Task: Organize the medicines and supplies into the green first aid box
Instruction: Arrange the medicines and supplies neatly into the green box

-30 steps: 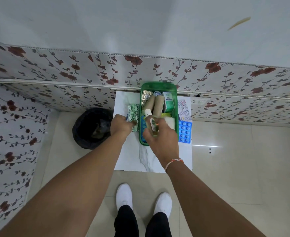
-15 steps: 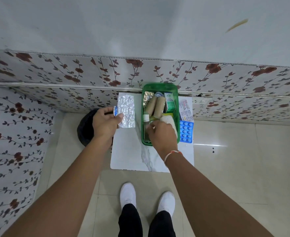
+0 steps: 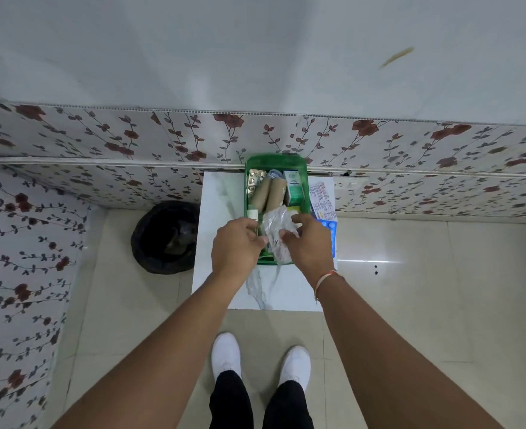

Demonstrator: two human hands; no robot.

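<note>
The green first aid box (image 3: 274, 160) stands on a small white marble table (image 3: 218, 209) against the wall. Inside it lie two brown bandage rolls (image 3: 270, 193), a green-and-white carton (image 3: 294, 188), a gold blister strip (image 3: 253, 181) and a small white-capped bottle (image 3: 252, 213). My left hand (image 3: 236, 246) and my right hand (image 3: 310, 241) meet over the box's near end. Both pinch a silvery blister strip (image 3: 275, 230), which hangs bent between them above the box. The box's near part is hidden by my hands.
On the table to the right of the box lie a red-printed tablet strip (image 3: 321, 198) and a blue blister pack (image 3: 330, 228). A black-lined bin (image 3: 165, 236) stands on the floor left of the table. My white shoes (image 3: 226, 354) are just before the table.
My left hand has carried the silvery strip from the table's left side over to the box. My right hand has come up out of the box and taken hold of the strip too.
</note>
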